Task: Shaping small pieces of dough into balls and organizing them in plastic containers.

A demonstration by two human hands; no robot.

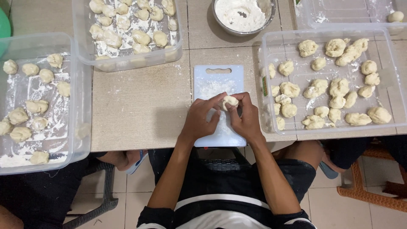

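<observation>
Over the small white cutting board [219, 91], the left hand [200, 120] and right hand [245, 118] both pinch one dough ball [230, 101] between their fingertips, just above the floured surface. To shape it well, I judge light, even pressure best, with flour from the metal bowl [266, 18] against sticking.

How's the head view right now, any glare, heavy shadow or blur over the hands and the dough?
Head view: even, soft light, only a faint shadow left of the left hand; the dough piece pinched between both hands over the white cutting board is sharp, and so is the right hand; mild sheen on the clear tray walls; straight edges bow slightly toward the corners.
</observation>
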